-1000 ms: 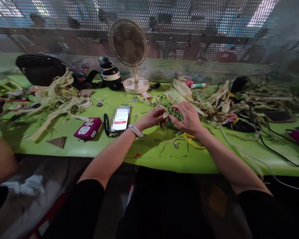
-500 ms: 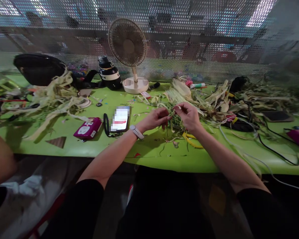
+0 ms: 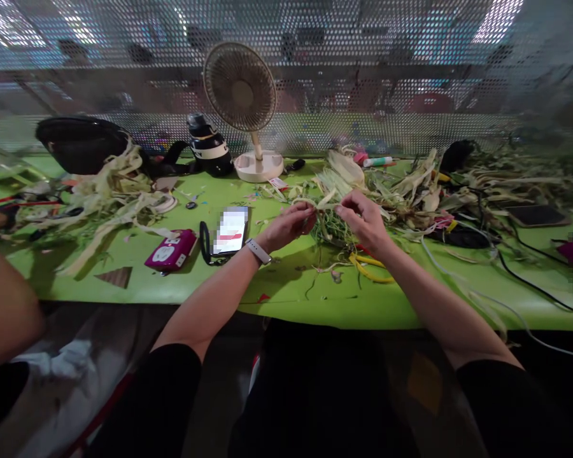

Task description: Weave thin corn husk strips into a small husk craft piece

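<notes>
My left hand (image 3: 290, 224), with a white watch on its wrist, pinches one end of a pale husk strip (image 3: 323, 202). My right hand (image 3: 364, 219) pinches the other end, so the strip is stretched between them above a tangle of green fibres (image 3: 333, 224) on the green table (image 3: 286, 299). Both hands are closed on the strip. Yellow-handled pliers (image 3: 370, 266) lie on the table just below my right wrist.
A phone (image 3: 230, 230) on a stand and a magenta device (image 3: 170, 249) lie left of my hands. A small fan (image 3: 248, 108), a black bottle (image 3: 209, 145) and a black bag (image 3: 82, 141) stand at the back. Husk heaps (image 3: 109, 191) and cables (image 3: 530, 273) flank me. Another person's arm (image 3: 2, 299) is at left.
Both hands have lifted off the green tangle and drawn a pale strip up between them. The view has tilted slightly.
</notes>
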